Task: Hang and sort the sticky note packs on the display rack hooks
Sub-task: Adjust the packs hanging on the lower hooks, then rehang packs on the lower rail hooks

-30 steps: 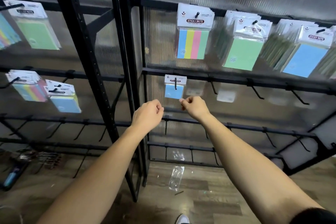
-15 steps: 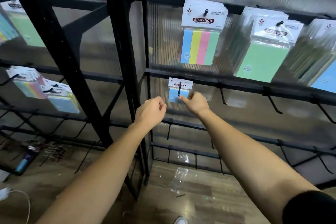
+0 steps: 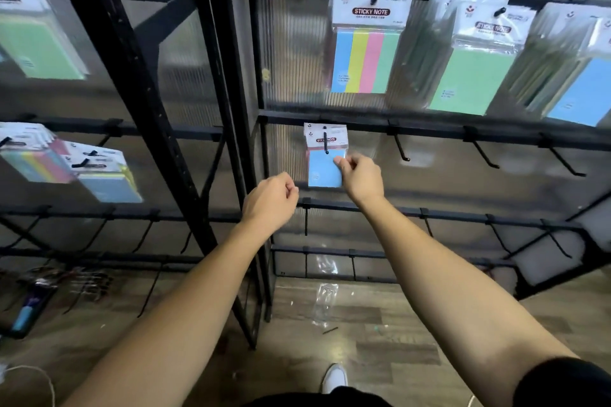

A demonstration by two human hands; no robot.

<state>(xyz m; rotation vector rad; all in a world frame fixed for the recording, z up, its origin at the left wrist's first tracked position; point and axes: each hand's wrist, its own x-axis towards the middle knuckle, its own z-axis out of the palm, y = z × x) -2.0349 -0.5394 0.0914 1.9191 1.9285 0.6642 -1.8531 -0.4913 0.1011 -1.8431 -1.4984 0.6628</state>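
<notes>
The small blue sticky note pack (image 3: 325,164) hangs on the leftmost hook (image 3: 326,143) of the second rail (image 3: 429,134) on the right-hand rack section. A second ago both hands sat curled just below the pack, clear of it. Since then the right hand (image 3: 362,179) has gone up to the pack's right edge, and its thumb and forefinger now pinch the blue part just below the white header card. The left hand (image 3: 269,200) has stayed where it was, below and left of the pack, with its fingers curled in on themselves and nothing visible between them. The pack also fills more of the view than before; that is probably the head coming closer rather than the pack moving.

I read this as a settling touch: the pack is already threaded on the hook, and the right hand seems to be squaring it or pushing it back along the hook. More than one header card shows at the top, so several packs appear to be stacked there, though I cannot count them.

The pack's long axis runs vertically, header card up at the rail and blue pad straight down. Its printed face points outward toward the camera, and it hangs nearly plumb, with little tilt.

Above it, on the top rail, hang a four-colour striped pack (image 3: 365,40), a green pack (image 3: 476,69) and, further right, a blue one. The hooks to the right of the small blue pack on the same rail are bare, so by my judgement much of the hanging is not yet done.
</notes>
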